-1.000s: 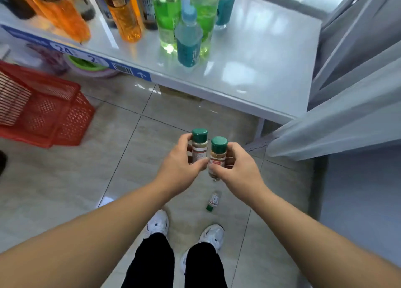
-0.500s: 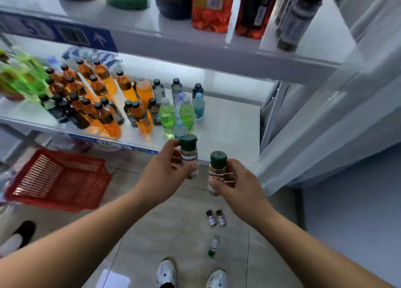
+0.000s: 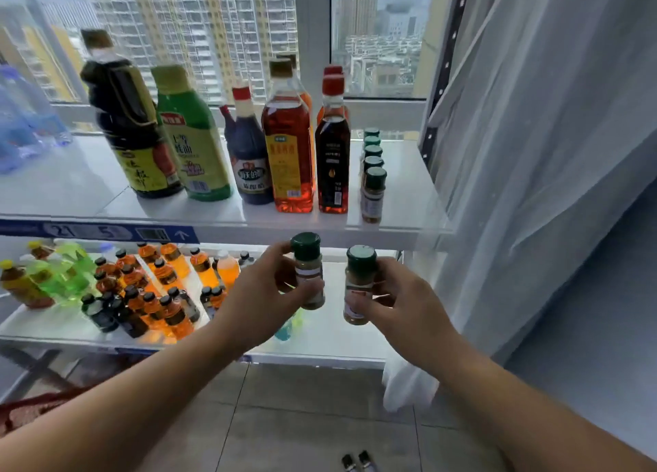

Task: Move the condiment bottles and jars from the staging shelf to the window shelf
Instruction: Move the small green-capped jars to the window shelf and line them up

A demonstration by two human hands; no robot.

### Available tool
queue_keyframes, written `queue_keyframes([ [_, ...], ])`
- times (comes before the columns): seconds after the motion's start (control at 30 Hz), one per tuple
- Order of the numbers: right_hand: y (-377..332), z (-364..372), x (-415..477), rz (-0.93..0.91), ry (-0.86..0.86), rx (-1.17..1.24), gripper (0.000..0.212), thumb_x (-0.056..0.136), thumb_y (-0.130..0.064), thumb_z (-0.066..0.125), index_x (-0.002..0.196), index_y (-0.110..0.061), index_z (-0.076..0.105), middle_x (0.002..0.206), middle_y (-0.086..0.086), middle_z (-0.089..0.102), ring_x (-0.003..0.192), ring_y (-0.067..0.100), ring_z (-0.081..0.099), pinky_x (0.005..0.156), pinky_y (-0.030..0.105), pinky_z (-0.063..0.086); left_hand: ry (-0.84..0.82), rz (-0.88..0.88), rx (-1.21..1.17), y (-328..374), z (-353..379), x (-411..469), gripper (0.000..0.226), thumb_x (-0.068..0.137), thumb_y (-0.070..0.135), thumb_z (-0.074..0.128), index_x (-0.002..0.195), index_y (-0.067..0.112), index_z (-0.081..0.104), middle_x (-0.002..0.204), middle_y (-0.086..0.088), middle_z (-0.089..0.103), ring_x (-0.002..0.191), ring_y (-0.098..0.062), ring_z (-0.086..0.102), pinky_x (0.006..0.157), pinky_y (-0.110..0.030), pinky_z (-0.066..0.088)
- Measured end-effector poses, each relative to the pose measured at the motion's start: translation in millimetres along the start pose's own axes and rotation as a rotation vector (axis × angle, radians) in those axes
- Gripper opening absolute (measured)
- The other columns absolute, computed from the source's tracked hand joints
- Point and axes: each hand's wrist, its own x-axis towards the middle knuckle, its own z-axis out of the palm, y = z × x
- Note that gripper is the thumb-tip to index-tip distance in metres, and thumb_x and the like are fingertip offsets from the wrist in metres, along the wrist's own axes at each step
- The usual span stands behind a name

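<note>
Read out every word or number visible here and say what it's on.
"21": blue label strip on the front edge of the upper white shelf.
"5": same strip, left of its barcode.
Labels on the tall condiment bottles and green-capped spice jars: too blurred to read.

We are looking at dark green caps topping the left spice jar [image 3: 308, 272] and the right spice jar [image 3: 359, 286], tan powder showing through clear walls, a red stripe crossing the right one's white label. Behind, an oil bottle [image 3: 291, 151] is glowing amber-red under a yellow label, and a blue shelf strip [image 3: 99, 231] is carrying white numerals.
</note>
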Motion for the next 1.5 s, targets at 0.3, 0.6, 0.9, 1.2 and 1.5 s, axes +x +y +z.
queue_keyframes([
  [0.3,-32.4,-63.8,1.6,-0.007,0.103,0.01,0.027,0.088,-0.026,0.081,0.108,-0.038,0.066,0.1,-0.025,0.075,0.093,0.0,0.073,0.073,0.009,0.052,0.002,0.133,0.06,87.9,-12.4,41.4,0.042,0.083,0.037,0.082,0.114,0.044,0.055,0.098,0.023,0.073,0.083,-0.001,0.073,0.066,-0.017,0.057],
  [0.6,-34.4,-106.1,5.0,0.001,0.116,0.029,0.025,0.089,-0.024,0.079,0.11,-0.029,0.066,0.099,-0.009,0.077,0.093,0.007,0.074,0.078,0.019,0.052,-0.071,0.23,0.092,156.8,-7.1,91.4,0.082,0.081,0.029,0.086,0.143,0.049,0.036,0.112,0.008,0.07,0.08,-0.007,0.076,0.071,-0.032,0.063],
  [0.9,-37.1,-128.2,44.0,0.005,0.16,-0.018,0.034,0.09,-0.028,0.079,0.121,-0.029,0.065,0.111,-0.013,0.075,0.102,0.006,0.071,0.09,0.025,0.057,-0.189,0.276,0.27,187.3,-5.0,176.2,0.061,0.085,0.035,0.082,0.131,0.041,0.042,0.104,0.009,0.073,0.079,-0.002,0.073,0.069,-0.021,0.056],
  [1.2,-15.6,-117.0,111.3,0.032,0.237,0.035,0.033,0.085,-0.023,0.081,0.11,-0.037,0.066,0.107,-0.016,0.077,0.101,0.001,0.071,0.096,0.033,0.058,-0.32,0.283,0.485,187.7,6.9,288.5,0.063,0.086,0.037,0.081,0.139,0.024,0.048,0.112,0.002,0.073,0.086,-0.011,0.07,0.072,-0.03,0.058],
  [1.5,18.0,-111.2,179.5,0.114,0.356,0.047,0.028,0.087,-0.016,0.079,0.108,-0.031,0.068,0.095,-0.018,0.076,0.087,-0.012,0.068,0.064,0.001,0.046,-0.467,0.302,0.737,182.4,44.4,370.0,0.032,0.083,0.029,0.08,0.108,0.011,0.074,0.092,-0.002,0.075,0.07,-0.009,0.062,0.054,-0.021,0.041],
])
